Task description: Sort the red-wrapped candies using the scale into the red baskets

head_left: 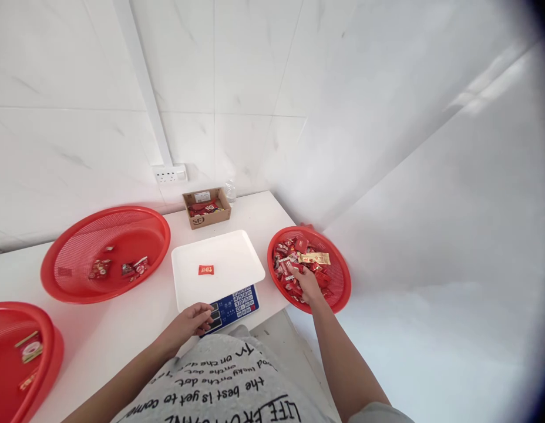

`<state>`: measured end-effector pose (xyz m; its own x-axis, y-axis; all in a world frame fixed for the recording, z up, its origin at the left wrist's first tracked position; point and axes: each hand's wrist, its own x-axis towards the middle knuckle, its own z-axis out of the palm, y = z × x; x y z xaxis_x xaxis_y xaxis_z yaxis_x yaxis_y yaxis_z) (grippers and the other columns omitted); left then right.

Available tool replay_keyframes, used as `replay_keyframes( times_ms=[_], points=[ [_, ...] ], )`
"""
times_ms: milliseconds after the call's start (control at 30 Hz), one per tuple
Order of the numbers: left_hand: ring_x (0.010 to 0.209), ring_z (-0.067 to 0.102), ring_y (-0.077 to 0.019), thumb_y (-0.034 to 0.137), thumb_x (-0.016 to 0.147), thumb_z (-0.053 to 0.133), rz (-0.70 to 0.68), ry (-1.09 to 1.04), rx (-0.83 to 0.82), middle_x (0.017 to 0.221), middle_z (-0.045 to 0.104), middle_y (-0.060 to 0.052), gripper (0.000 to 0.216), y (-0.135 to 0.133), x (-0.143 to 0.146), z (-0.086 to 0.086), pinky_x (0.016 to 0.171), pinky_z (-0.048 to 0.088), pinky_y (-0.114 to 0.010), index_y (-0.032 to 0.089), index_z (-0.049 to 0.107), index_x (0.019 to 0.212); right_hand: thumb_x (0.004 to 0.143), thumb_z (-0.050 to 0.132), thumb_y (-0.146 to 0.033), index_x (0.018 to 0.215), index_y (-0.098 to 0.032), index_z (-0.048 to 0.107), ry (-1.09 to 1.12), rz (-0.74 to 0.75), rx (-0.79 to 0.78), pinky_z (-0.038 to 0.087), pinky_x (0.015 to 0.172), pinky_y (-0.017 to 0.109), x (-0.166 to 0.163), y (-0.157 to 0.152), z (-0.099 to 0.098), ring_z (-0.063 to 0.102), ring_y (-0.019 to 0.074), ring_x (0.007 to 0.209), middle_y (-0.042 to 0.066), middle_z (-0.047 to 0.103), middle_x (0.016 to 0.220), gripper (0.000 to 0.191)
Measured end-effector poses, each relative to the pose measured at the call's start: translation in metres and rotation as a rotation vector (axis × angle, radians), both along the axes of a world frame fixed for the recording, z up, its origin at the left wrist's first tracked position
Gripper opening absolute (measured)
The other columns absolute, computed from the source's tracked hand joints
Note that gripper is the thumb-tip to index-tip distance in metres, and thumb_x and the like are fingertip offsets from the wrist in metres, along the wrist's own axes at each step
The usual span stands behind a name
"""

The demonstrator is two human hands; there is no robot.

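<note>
My right hand (306, 284) reaches into a red mesh basket (343, 282) heaped with small wrapped candies. Its thumb and fingers close around a red-and-white candy packet (286, 268); the fingertips are partly hidden among the wrappers. A long gold packet (315, 258) lies on the heap just above that hand. My left hand (195, 320) rests at the front edge of a digital scale, over the left end of its blue keypad panel (237, 306). Its fingers are loosely bent and hold nothing visible. One red candy packet (206, 270) lies on the scale's white tray (228, 249).
A large red basket (160, 235) with a few packets stands to the left. Another red basket (52, 341) is cut off at the lower left. At the back are a cardboard box (215, 219) of packets and a clear plastic bottle (231, 191). Walls border the white table (263, 205).
</note>
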<state>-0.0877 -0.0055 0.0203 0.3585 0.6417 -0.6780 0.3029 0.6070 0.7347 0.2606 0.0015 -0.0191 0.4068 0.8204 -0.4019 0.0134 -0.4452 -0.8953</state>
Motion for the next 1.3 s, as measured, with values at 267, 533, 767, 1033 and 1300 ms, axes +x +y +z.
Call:
replay_keyframes(
  times_ms=[267,533,767,1033,1300],
  points=[
    [0.072,0.055,-0.0144,0.049,0.062,0.062,0.044,-0.031,-0.007,0.080,0.057,-0.002,0.046,-0.003,0.001,-0.003,0.066,0.040,-0.027,0.016,0.054,0.093,0.061,0.069,-0.047,0.084,-0.018,0.055,0.186,0.262,0.027,0.044,0.047,0.022,-0.099,0.043,0.008,0.056,0.0116,0.053,0.001,0.064,0.068,0.040],
    [0.074,0.056,-0.0150,0.048,0.064,0.061,0.091,-0.024,0.003,0.080,0.058,-0.002,0.044,-0.004,-0.012,-0.010,0.067,0.041,-0.028,0.016,0.055,0.093,0.068,0.063,-0.038,0.077,-0.019,0.053,0.065,0.256,-0.009,0.045,0.051,0.022,-0.136,0.064,-0.007,0.055,0.0103,0.055,0.000,0.061,0.068,0.023],
    [0.074,0.055,-0.0146,0.049,0.064,0.060,0.078,-0.022,0.003,0.080,0.057,-0.002,0.045,-0.002,-0.010,-0.007,0.067,0.041,-0.027,0.016,0.054,0.094,0.077,0.051,-0.041,0.089,-0.021,0.050,0.250,0.168,0.045,0.052,0.062,0.026,-0.145,0.079,-0.009,0.060,0.0116,0.071,0.003,0.061,0.088,0.023],
    [0.075,0.055,-0.0152,0.048,0.065,0.061,0.073,-0.016,0.002,0.080,0.057,-0.002,0.041,-0.001,-0.006,-0.007,0.066,0.041,-0.027,0.017,0.054,0.092,0.077,0.049,-0.040,0.101,-0.025,0.050,0.268,0.030,0.079,0.052,0.072,0.028,-0.129,0.081,-0.022,0.058,0.0161,0.092,0.006,0.059,0.100,0.028],
    [0.076,0.056,-0.0166,0.047,0.069,0.056,0.019,0.006,0.028,0.081,0.058,-0.002,0.040,0.000,-0.003,-0.009,0.069,0.042,-0.029,0.016,0.053,0.095,0.074,0.054,-0.035,0.126,-0.026,0.040,0.140,0.210,0.079,0.044,0.089,0.034,-0.133,0.064,-0.012,0.051,0.0193,0.111,0.008,0.050,0.126,0.054]
  ],
)
